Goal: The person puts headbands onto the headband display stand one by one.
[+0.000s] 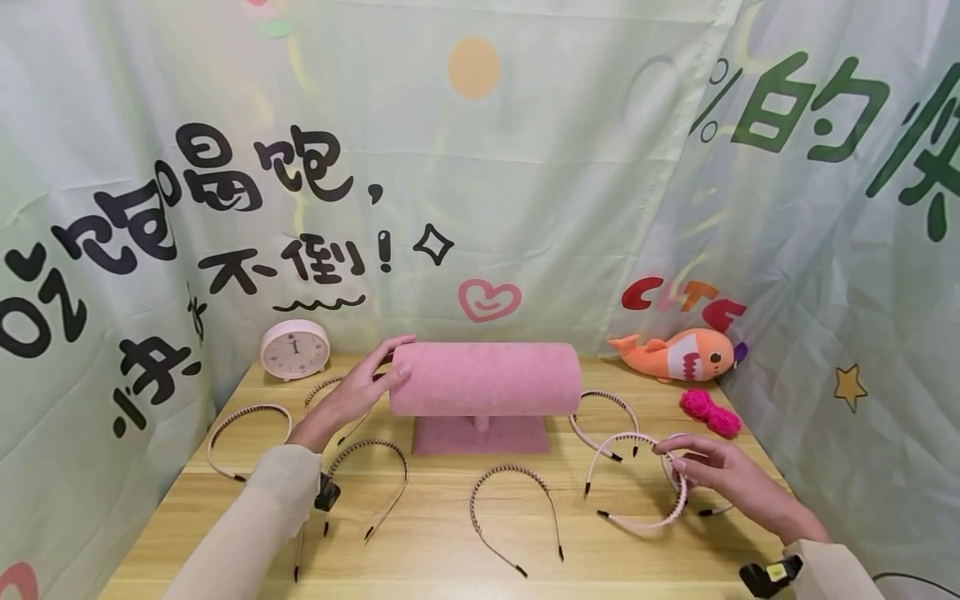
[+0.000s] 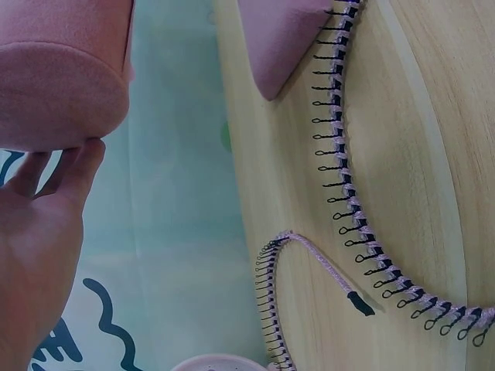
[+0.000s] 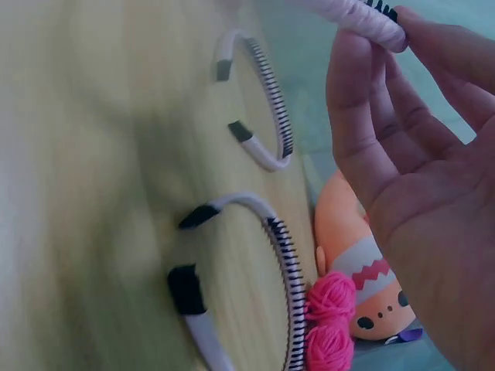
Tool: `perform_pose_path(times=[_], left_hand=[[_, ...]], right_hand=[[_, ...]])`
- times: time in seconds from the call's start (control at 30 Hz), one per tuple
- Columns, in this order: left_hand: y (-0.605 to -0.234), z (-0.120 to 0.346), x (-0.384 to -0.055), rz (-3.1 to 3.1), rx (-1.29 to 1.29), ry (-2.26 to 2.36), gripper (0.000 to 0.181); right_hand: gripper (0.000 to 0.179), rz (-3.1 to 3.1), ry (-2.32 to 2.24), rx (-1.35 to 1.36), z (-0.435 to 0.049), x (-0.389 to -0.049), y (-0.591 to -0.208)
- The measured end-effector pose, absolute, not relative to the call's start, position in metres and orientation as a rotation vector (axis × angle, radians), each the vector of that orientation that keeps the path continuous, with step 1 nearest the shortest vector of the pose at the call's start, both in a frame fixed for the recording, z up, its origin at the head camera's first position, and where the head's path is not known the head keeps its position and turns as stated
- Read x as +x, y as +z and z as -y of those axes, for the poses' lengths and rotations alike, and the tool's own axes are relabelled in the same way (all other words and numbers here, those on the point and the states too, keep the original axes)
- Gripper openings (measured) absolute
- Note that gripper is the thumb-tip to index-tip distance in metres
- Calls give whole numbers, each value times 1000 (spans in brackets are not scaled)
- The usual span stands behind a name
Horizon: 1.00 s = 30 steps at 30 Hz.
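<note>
A pink padded roll on a stand (image 1: 487, 379) is at the back middle of the table. My left hand (image 1: 363, 383) grips the roll's left end, thumb in front and fingers behind; the left wrist view shows fingertips on the edge of its round end (image 2: 58, 100). On the right, my right hand (image 1: 723, 471) pinches a pale pink headband (image 1: 652, 525) with toothed inner edge, raised above the table. In the right wrist view, thumb and fingers hold this headband (image 3: 363, 22) at its curve. Another headband (image 1: 718, 509) lies partly hidden beneath that hand.
More headbands (image 1: 510, 468) lie across the wooden table (image 1: 435, 533), several at left. A round clock (image 1: 295, 350) stands at back left. An orange plush whale (image 1: 682, 354) and pink yarn (image 1: 711, 413) sit at back right. Printed cloth (image 1: 555, 208) hangs behind.
</note>
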<state>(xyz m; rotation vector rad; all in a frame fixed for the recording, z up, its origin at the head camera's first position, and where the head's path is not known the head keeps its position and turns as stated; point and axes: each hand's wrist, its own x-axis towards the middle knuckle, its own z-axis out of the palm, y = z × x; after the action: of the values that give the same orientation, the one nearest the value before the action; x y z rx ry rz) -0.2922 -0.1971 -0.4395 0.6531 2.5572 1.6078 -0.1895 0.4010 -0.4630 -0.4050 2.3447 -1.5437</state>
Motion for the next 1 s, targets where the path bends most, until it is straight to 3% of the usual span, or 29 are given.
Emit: perform_pose_path(times=[0.43, 0.73, 1.0], left_hand=[[-439, 198, -292, -2561, 640, 1611, 59], [-440, 197, -291, -2552, 642, 1611, 59], [-440, 197, -292, -2554, 651, 1611, 59]], right_hand=[[32, -2402, -1737, -512, -383, -196, -437], [37, -2533, -1706, -339, -364, -210, -416], [40, -2493, -1796, -363, -344, -226, -403]])
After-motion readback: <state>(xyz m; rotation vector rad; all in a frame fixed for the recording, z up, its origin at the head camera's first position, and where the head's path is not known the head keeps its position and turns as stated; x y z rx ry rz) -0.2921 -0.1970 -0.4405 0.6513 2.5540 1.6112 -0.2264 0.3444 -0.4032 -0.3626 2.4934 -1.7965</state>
